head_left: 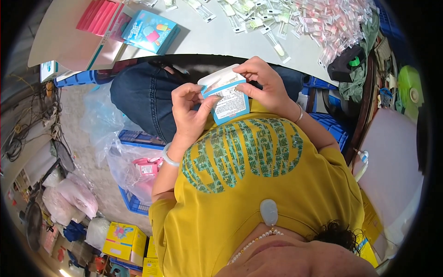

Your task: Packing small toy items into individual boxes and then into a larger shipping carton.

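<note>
A small blue and white cardboard box (230, 104) is held up in front of my chest, its printed white panel turned into view. My left hand (190, 108) grips the left side, with the thumb pressed on the front. At the upper right, my right hand (264, 85) pinches the edge near the top. The white top flap (219, 76) stands raised, and the mouth of the box looks open. Something pale shows inside, too unclear to name.
On the white table (203, 44) lie a blue box with ice-pop pictures (151, 32), pink packets (98, 17) and a heap of small clear sachets (318, 23). A black tape dispenser (345, 63) sits at its right edge. Blue crates (134, 201) and plastic bags stand on the floor.
</note>
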Motion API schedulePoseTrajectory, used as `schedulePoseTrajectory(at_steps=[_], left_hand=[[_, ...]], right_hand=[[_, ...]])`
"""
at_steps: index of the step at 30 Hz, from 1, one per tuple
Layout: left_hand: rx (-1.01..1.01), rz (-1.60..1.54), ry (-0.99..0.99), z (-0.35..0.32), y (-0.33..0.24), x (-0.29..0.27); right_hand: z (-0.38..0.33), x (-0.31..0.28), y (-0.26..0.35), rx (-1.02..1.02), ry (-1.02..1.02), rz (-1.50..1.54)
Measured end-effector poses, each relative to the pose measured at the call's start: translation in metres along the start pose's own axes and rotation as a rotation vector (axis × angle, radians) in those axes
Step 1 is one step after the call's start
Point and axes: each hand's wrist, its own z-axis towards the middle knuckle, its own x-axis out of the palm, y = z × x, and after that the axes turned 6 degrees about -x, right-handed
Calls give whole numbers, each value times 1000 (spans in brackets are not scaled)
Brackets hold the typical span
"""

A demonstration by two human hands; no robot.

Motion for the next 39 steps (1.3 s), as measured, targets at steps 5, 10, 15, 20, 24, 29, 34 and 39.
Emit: schedulePoseTrajectory(at_steps=[5, 10, 15, 20, 24, 29, 34, 39], left_hand=[[52, 358, 132, 12, -16, -3], [-8, 374, 163, 13, -23, -3], [-32, 327, 158, 10, -19, -3], [-31, 225, 123, 10, -13, -2], [-14, 235, 133, 10, -12, -1], [-42, 129, 106, 3, -8, 4], [-109, -108, 14, 3, -24, 13], [126, 337, 231, 11, -20, -5]], right_hand=[[8, -8, 11, -20, 103, -169], [9, -11, 13, -61, 159, -198], [8, -13, 13, -62, 206, -199], [5, -8, 11, -90, 151, -210], [-6, 10, 1, -23, -141, 96], [1, 1, 10, 28, -39, 102], [1, -6, 2, -193, 80, -85], [-1, -7, 4, -208, 73, -62]])
